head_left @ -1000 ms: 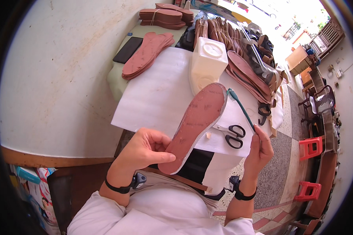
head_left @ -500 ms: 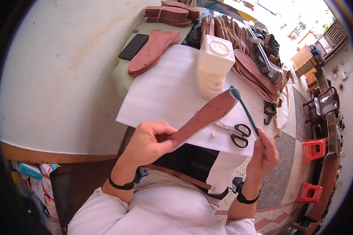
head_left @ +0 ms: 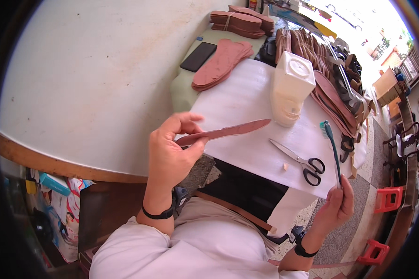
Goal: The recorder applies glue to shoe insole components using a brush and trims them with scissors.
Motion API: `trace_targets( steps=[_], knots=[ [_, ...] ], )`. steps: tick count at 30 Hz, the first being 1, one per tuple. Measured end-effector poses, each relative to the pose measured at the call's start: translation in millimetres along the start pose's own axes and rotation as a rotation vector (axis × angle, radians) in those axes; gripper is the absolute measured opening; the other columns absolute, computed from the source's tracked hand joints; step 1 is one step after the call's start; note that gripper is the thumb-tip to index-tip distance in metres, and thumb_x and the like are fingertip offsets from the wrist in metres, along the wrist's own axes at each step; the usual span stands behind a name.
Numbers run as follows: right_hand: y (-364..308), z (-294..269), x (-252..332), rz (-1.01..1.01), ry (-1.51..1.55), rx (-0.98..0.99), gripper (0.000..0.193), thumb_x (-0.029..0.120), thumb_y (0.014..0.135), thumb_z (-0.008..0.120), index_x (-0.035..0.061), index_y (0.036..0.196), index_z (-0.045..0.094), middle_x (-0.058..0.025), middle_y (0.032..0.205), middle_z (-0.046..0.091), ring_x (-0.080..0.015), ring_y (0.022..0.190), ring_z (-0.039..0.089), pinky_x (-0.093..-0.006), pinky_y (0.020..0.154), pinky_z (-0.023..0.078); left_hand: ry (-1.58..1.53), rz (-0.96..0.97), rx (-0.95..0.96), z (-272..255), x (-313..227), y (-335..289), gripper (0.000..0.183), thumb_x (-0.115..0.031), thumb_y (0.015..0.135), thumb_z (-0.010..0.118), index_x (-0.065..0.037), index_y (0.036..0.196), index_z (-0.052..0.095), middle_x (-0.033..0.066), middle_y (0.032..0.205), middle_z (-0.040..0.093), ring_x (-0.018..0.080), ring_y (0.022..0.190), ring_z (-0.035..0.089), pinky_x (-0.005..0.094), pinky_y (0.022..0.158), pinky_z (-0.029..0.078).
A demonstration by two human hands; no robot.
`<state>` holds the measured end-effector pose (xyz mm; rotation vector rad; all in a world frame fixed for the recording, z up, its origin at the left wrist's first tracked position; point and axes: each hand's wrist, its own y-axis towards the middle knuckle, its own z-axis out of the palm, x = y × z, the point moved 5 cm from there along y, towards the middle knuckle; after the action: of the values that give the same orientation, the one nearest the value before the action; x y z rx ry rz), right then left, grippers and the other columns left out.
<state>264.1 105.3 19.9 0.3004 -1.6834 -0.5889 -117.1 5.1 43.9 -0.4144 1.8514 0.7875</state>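
Note:
My left hand point(head_left: 172, 151) grips one end of a reddish-brown insole point(head_left: 233, 131), which is tilted almost edge-on and hangs over the white sheet. Its index finger is lifted, while the thumb and other fingers pinch the piece. On the right, my right hand point(head_left: 336, 204) holds a green toothbrush point(head_left: 331, 142) by the handle's lower end, bristles up and apart from the insole. Between the hands, scissors point(head_left: 307, 165) with black handles lie on the sheet beside a small tan scrap point(head_left: 285, 166). Behind them stands a cut whitish plastic container point(head_left: 291, 88).
A pile of insoles point(head_left: 221, 65) lies by a black phone point(head_left: 198, 56) at the back. Bundled insoles point(head_left: 237, 23) and more insoles point(head_left: 335, 104) surround the white sheet point(head_left: 246, 97). A white wall point(head_left: 88, 93) rises at left; red stools point(head_left: 388, 200) stand on the floor at right.
The toothbrush has come away from the insole and moved right. My left hand has turned the insole from face-on to nearly edge-on. The whole view has shifted, moving the table rightward in it.

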Motion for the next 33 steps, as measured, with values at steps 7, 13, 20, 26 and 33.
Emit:
trace_targets(
  steps=[7,13,20,26,33],
  knots=[
    [-7.2,-2.4,-6.7,0.019,-0.021,0.033,0.03,-0.003,0.095,0.055,-0.0071,0.119,0.07,-0.002,0.093,0.062,-0.0039,0.069,0.044,-0.0199,0.058,0.031,-0.425,0.104,-0.243,-25.3,-10.3,4.8,0.081,0.016,0.081,0.071,0.002,0.15,0.032,0.0137,0.104,0.07,0.0168,0.097,0.07,0.0305,0.092,0.056],
    [-13.9,-0.3,-12.5,0.033,-0.024,0.065,0.031,-0.004,0.094,0.053,-0.0072,0.12,0.07,-0.0043,0.096,0.065,-0.0041,0.067,0.044,-0.0203,0.057,0.032,-0.595,0.127,-0.248,-8.9,5.1,17.1,0.079,0.015,0.084,0.071,0.001,0.152,0.032,0.0145,0.12,0.065,0.0172,0.107,0.067,0.0316,0.094,0.056],
    [-16.4,-1.7,-11.3,0.04,0.012,0.038,0.03,0.004,0.101,0.056,-0.0098,0.125,0.065,0.0001,0.084,0.056,-0.0032,0.066,0.041,-0.0189,0.056,0.029,-0.46,0.175,-0.239,13.2,10.6,32.0,0.078,0.011,0.082,0.075,0.005,0.148,0.035,0.0115,0.109,0.069,0.0138,0.095,0.069,0.0261,0.081,0.055],
    [-14.7,-7.4,2.1,0.04,0.102,0.015,0.028,0.003,0.1,0.057,-0.0102,0.122,0.066,-0.0012,0.087,0.057,-0.0046,0.071,0.044,-0.0195,0.06,0.033,-0.556,0.148,-0.104,20.0,-24.1,28.5,0.083,0.012,0.079,0.074,0.005,0.15,0.032,0.0089,0.101,0.07,0.01,0.076,0.064,0.0236,0.072,0.053],
    [-7.7,23.2,34.9,-0.174,-0.001,0.127,0.025,-0.01,0.083,0.06,-0.0067,0.104,0.072,-0.0105,0.085,0.064,-0.0129,0.065,0.052,-0.0257,0.057,0.036,-0.513,-0.318,0.367,68.5,12.6,-17.5,0.094,0.011,0.079,0.074,0.004,0.156,0.02,0.0075,0.086,0.072,0.0074,0.074,0.065,0.0227,0.07,0.052]
  ],
)
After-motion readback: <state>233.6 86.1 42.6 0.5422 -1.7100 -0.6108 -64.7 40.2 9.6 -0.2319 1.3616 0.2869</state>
